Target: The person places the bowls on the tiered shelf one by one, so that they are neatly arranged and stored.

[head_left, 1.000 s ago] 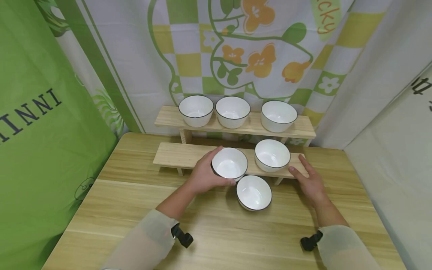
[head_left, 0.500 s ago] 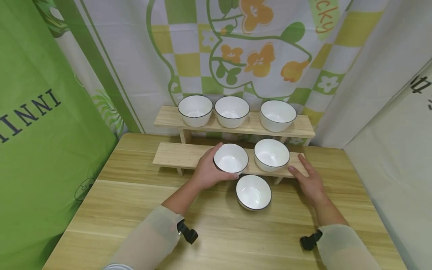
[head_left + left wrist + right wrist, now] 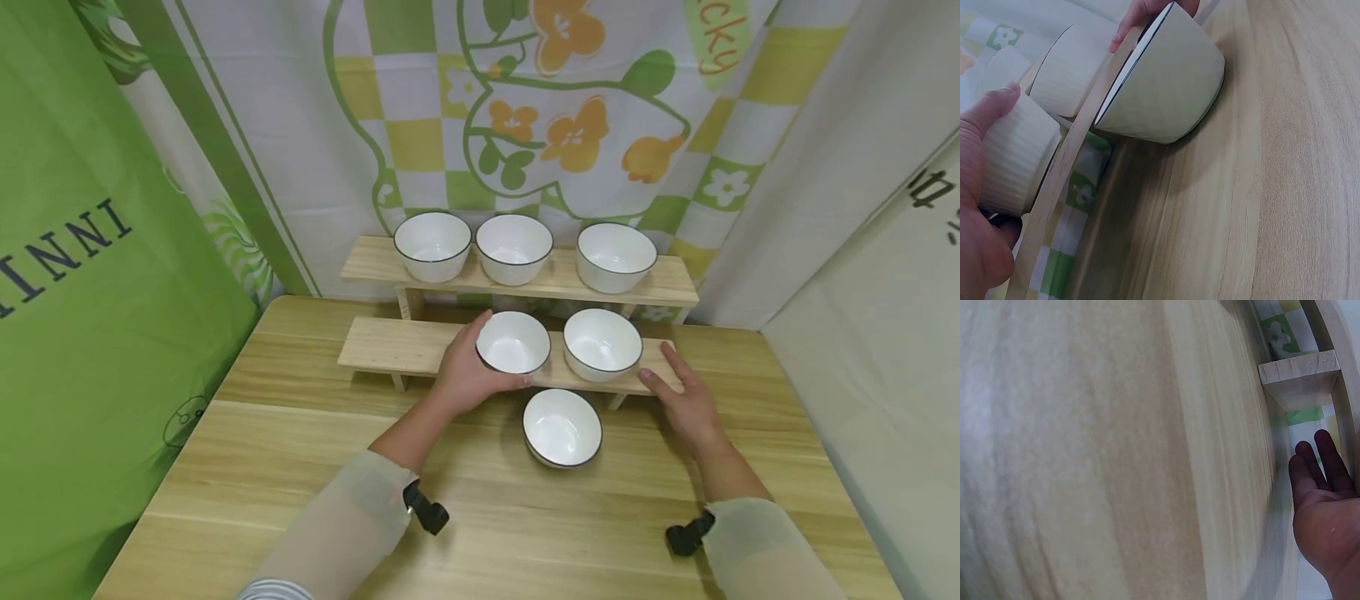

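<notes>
In the head view, my left hand [image 3: 471, 373] grips a white bowl with a dark rim [image 3: 513, 343] over the lower wooden shelf [image 3: 397, 343]. Thumb in front and fingers at its left side hold the bowl upright; whether its base touches the board I cannot tell. My right hand [image 3: 686, 406] rests at the shelf's right end, thumb and forefinger on the board. Its other fingers [image 3: 1329, 459] extend straight below the board in the right wrist view. Another bowl [image 3: 603, 343] stands between the hands on this shelf. On the table in front sits a slightly tilted bowl [image 3: 562, 427].
Behind, a higher wooden shelf [image 3: 562, 271] carries three similar bowls: a left one [image 3: 432, 247], a middle one [image 3: 514, 250] and a right one [image 3: 617, 258]. A patterned curtain [image 3: 427, 142] hangs behind the wooden table [image 3: 300, 467]. Green cloth [image 3: 90, 333] hangs on the left.
My left hand has moved the held bowl farther back, from the front edge over the lower shelf beside the other bowl. The right hand stays on the shelf's end.
</notes>
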`<action>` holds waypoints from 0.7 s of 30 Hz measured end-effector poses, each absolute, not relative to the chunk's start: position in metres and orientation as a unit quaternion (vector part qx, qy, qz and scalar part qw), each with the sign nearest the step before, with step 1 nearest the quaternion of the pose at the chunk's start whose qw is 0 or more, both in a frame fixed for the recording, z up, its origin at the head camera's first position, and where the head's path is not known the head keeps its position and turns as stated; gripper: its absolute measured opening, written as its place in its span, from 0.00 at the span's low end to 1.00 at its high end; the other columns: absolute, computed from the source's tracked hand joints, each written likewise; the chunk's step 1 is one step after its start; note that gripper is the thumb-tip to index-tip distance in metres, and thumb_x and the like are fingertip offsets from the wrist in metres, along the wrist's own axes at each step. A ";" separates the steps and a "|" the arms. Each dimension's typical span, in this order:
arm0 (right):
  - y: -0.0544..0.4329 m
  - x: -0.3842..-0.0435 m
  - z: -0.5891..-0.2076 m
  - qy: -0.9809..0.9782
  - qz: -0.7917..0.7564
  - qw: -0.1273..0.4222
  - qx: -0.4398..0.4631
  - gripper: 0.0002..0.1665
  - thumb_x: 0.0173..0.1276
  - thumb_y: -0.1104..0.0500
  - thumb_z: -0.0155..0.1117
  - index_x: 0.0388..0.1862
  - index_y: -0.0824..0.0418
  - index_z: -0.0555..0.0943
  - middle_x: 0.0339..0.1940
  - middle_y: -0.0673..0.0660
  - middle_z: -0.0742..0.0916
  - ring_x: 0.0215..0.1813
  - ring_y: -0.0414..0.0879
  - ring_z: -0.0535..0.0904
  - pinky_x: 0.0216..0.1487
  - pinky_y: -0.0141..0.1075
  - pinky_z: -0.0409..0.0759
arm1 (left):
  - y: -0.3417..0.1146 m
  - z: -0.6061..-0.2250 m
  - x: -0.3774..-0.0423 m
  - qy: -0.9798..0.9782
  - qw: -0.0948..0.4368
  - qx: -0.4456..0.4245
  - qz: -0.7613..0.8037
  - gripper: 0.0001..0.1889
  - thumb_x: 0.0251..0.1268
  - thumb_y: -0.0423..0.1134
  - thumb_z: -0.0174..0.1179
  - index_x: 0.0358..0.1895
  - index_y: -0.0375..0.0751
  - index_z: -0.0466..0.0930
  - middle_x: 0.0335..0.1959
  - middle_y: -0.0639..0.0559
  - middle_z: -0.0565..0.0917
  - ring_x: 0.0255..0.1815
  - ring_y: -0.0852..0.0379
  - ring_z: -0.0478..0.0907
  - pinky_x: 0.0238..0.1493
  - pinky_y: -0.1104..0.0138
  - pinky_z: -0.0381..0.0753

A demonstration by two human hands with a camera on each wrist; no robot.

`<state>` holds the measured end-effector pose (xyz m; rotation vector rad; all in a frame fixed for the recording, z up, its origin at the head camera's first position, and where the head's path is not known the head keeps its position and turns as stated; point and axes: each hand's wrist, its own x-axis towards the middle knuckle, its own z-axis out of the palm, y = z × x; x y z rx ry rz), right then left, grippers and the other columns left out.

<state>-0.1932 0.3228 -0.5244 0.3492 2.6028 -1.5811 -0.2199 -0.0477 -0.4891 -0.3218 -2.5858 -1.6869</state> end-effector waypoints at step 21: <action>0.324 -0.193 -0.526 0.846 -0.520 0.039 0.110 0.55 0.69 0.28 0.64 0.86 0.36 0.49 0.86 0.62 0.51 0.84 0.66 0.41 0.80 0.65 0.41 | -0.043 -0.493 -0.227 -0.833 0.033 -0.098 -0.544 0.66 0.35 0.55 0.88 0.82 0.45 0.58 0.74 0.43 0.70 0.72 0.45 0.69 0.72 0.52 0.70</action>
